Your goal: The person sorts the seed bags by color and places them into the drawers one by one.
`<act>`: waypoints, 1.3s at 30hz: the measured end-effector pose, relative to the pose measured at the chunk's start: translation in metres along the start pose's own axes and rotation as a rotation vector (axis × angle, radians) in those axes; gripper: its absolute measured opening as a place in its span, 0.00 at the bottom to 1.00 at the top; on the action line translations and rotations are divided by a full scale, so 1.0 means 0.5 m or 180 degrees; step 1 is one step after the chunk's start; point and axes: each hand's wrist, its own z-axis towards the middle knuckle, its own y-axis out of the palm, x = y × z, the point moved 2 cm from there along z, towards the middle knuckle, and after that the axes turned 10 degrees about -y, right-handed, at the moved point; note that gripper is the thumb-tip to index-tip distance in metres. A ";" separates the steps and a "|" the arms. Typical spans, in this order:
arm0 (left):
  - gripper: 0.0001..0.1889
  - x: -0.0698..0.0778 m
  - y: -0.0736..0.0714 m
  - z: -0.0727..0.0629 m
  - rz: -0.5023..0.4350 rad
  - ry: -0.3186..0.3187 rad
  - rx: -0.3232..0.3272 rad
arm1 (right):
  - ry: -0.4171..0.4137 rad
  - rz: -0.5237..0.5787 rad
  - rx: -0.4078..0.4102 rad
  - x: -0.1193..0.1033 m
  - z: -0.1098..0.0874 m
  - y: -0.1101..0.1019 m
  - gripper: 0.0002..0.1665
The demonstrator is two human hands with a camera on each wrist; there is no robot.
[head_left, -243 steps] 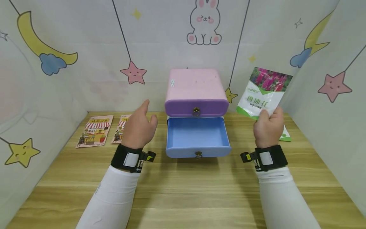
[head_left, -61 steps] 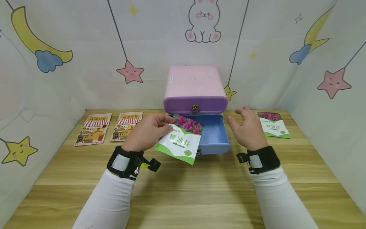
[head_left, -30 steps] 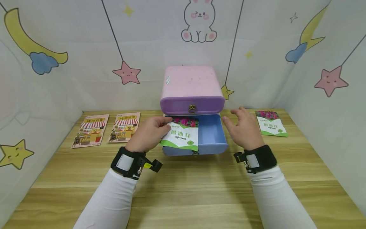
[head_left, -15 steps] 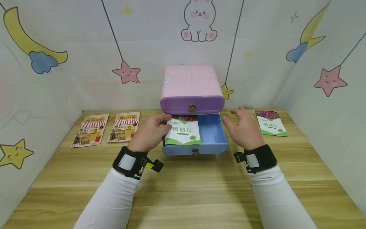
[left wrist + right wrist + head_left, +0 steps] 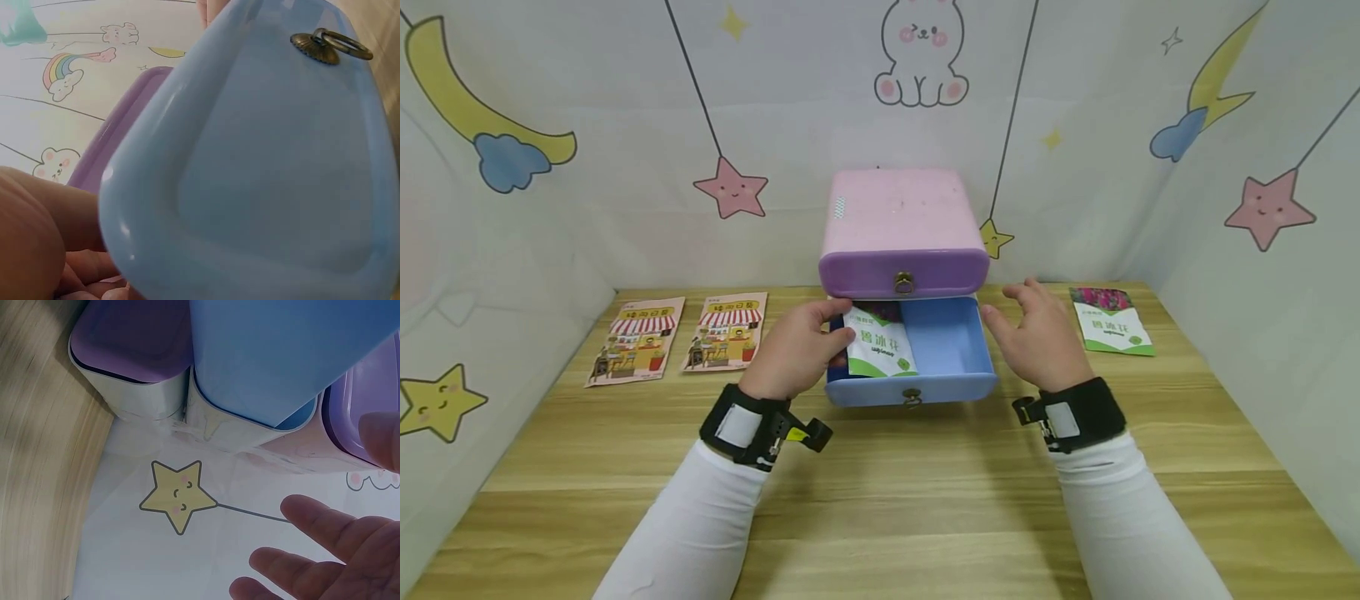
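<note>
Resting between the left hand [image 5: 790,354] and the right hand [image 5: 1037,337], the white-and-green packet [image 5: 882,343] is now within the walls of the pulled-out blue drawer [image 5: 947,337]; a second ago its lower edge lapped over the front rim. It lies slightly turned, on the left hand's side, its floral top shaded below the purple drawer [image 5: 867,275]. That suggests this packet is all but put away, with drawer floor to spare towards the right hand. The left thumb and index finger are at the packet's edge, but whether they pinch it or have let go, I cannot tell. The right hand grasps nothing, its fingers spread just beside the drawer.

As for print, the packet in the drawer reads 鲁冰花 in large green characters, with dark script beneath too small to make out. A matching packet [image 5: 1112,322] on the bench [image 5: 895,500], beyond the right hand, reads the same. Past the left hand lie the outer pink packet [image 5: 636,342] and the inner pink packet [image 5: 725,332]; 向日葵 seems to show on their yellow banners, the character before it unclear. No brand name is readable.
</note>
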 end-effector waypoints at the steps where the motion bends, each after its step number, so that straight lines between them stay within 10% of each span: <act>1: 0.26 0.000 0.000 0.000 0.0006 0.0004 0.0003 | -0.0001 -0.0003 -0.0003 -0.001 -0.001 -0.001 0.40; 39: 0.23 0.006 -0.021 -0.015 0.0176 0.0413 0.0154 | 0.0015 -0.0007 -0.0022 0.000 0.001 0.001 0.40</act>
